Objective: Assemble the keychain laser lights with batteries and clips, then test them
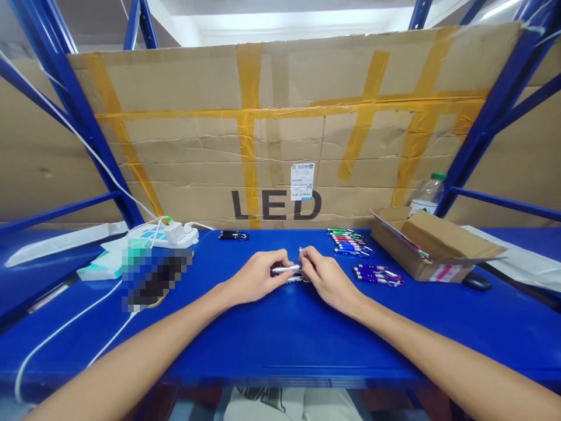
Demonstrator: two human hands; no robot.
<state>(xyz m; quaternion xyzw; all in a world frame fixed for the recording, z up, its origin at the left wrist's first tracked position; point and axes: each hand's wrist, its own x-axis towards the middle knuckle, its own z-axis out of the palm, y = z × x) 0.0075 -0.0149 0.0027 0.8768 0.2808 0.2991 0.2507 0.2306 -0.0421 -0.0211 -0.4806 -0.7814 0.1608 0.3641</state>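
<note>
Both my hands meet over the middle of the blue table (280,333). My left hand (258,273) is closed round a small silver pen-shaped item (286,269), lying sideways. My right hand (324,275) pinches the item's other end, with a thin silver tip sticking up between its fingers. A few more silver pieces lie on the table just under the hands. To the right lies a small heap of purple pens (377,275). Farther back is a row of green, red and blue pens (348,240).
An open cardboard box (432,245) sits at the right with a plastic bottle (427,196) behind it. A white power strip (164,235) with cables lies at the left, next to a blurred patch. Dark small items (233,235) lie near the taped cardboard wall (280,134).
</note>
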